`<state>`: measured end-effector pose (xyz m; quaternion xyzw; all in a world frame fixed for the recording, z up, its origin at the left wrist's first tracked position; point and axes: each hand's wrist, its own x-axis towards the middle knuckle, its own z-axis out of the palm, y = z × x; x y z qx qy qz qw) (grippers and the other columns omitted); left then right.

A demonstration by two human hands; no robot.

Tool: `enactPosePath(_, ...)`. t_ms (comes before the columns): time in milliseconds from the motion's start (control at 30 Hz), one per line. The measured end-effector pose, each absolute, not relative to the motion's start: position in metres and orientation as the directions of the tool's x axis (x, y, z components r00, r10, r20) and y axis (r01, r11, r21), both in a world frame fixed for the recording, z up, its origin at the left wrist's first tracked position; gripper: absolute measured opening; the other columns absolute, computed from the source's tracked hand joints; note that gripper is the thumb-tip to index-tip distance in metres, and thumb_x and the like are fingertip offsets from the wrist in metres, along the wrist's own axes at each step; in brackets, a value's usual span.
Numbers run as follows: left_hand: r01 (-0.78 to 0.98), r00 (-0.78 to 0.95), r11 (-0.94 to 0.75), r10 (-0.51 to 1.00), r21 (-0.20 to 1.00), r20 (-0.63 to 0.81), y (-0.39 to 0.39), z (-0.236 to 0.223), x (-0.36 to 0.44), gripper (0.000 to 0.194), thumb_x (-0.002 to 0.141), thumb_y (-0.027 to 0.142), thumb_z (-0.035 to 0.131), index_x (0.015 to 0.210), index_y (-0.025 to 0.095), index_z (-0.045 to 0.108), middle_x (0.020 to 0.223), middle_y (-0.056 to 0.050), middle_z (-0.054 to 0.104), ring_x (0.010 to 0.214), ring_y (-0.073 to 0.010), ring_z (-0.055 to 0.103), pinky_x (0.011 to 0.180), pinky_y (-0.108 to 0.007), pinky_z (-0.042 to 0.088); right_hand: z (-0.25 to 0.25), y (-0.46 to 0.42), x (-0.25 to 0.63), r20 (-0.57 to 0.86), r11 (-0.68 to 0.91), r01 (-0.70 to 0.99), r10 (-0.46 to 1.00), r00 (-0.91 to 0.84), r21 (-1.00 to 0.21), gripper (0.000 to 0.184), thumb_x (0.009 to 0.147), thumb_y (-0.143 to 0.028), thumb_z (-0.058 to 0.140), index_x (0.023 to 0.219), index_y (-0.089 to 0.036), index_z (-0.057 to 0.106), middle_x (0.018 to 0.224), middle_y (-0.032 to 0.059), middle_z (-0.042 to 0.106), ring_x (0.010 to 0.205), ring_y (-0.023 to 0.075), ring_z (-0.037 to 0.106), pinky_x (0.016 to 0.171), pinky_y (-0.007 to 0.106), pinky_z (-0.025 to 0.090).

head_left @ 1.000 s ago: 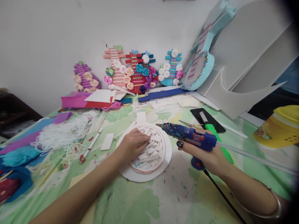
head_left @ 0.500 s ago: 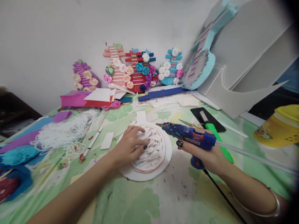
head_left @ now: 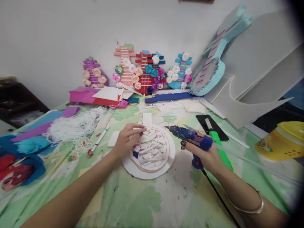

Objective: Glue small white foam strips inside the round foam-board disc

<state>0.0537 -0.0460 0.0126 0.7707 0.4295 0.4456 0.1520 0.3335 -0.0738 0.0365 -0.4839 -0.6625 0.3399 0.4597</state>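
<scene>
My right hand (head_left: 201, 153) is wrapped round a blue hot glue gun (head_left: 190, 136), its nozzle pointing left and a long clear glue stick out of its back. On the table lies a round white board (head_left: 148, 175) with a raised reddish-edged ring. Loose white strips and scraps (head_left: 154, 148) fill the ring, with a dark blue bit (head_left: 135, 154) at its left side. My left hand (head_left: 127, 141) hovers over the ring's upper left, fingers stretched out and thumb slightly apart. I see nothing held in it. A white rectangular piece (head_left: 113, 139) lies just left of it.
Decorated model guitars (head_left: 144, 72) lean on the wall, a larger light-blue one (head_left: 219, 71) at right. White string (head_left: 73, 128) and a marker (head_left: 101, 139) lie left. A green-handled cutter (head_left: 220, 148), scissors (head_left: 190, 127) and a yellow container (head_left: 280, 142) stand or lie right.
My left hand has drawn back left and up from the scraps, uncovering the dark blue bit. The glue gun stays in my right hand, nozzle slightly farther right. The view has shifted a little.
</scene>
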Motion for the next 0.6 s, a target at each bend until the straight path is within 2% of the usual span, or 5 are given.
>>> enactPosePath(67, 0.491, 0.072, -0.516, 0.827, 0.702, 0.557, -0.043, 0.015, 0.045, 0.02, 0.084, 0.028, 0.052, 0.092, 0.022, 0.07, 0.101, -0.008, 0.065, 0.098, -0.0208, 0.057, 0.089, -0.039, 0.044, 0.034, -0.072, 0.335, 0.233, 0.246, 0.318, 0.969, -0.08, -0.916, 0.027, 0.069, -0.044, 0.066, 0.077, -0.018, 0.066, 0.072, 0.0037, 0.066, 0.075, 0.0233, 0.062, 0.07, 0.035, 0.049)
enactPosePath(167, 0.506, -0.018, -0.459, 0.841, 0.73, 0.541, -0.04, 0.019, 0.033, 0.019, 0.082, 0.029, 0.054, 0.083, 0.019, 0.071, 0.095, -0.007, 0.068, 0.093, -0.0199, 0.06, 0.087, -0.036, 0.045, 0.033, -0.069, 0.336, 0.19, 0.206, 0.316, 0.978, -0.082, -0.926, 0.027, 0.068, -0.043, 0.067, 0.073, -0.017, 0.066, 0.071, 0.0038, 0.066, 0.073, 0.0222, 0.062, 0.068, 0.033, 0.048)
enactPosePath(400, 0.758, -0.12, -0.257, 0.849, 0.6, 0.515, -0.031, 0.015, 0.012, 0.023, 0.075, 0.021, 0.052, 0.087, 0.019, 0.071, 0.096, -0.005, 0.067, 0.089, -0.0174, 0.061, 0.073, -0.027, 0.05, 0.033, -0.062, 0.338, 0.213, 0.232, 0.336, 0.973, -0.093, -0.913, 0.02, 0.07, -0.037, 0.065, 0.067, -0.017, 0.066, 0.069, 0.0023, 0.065, 0.072, 0.0201, 0.061, 0.066, 0.03, 0.047)
enactPosePath(500, 0.815, -0.161, -0.182, 0.841, 0.55, 0.517, -0.025, 0.014, -0.001, 0.025, 0.073, 0.018, 0.049, 0.084, 0.02, 0.071, 0.095, -0.004, 0.068, 0.091, -0.0177, 0.06, 0.075, -0.027, 0.05, 0.029, -0.058, 0.34, 0.211, 0.228, 0.352, 0.974, -0.088, -0.908, 0.02, 0.072, -0.036, 0.063, 0.067, -0.017, 0.066, 0.07, 0.0027, 0.065, 0.071, 0.0203, 0.061, 0.064, 0.03, 0.047)
enactPosePath(600, 0.82, -0.253, -0.108, 0.812, 0.562, 0.526, -0.021, 0.016, -0.021, 0.028, 0.072, 0.016, 0.047, 0.084, 0.02, 0.071, 0.096, -0.003, 0.068, 0.088, -0.0172, 0.061, 0.077, -0.027, 0.049, 0.026, -0.055, 0.341, 0.198, 0.215, 0.365, 0.977, -0.084, -0.906, 0.022, 0.073, -0.037, 0.063, 0.066, -0.017, 0.067, 0.073, 0.0042, 0.065, 0.072, 0.0212, 0.061, 0.064, 0.031, 0.047)
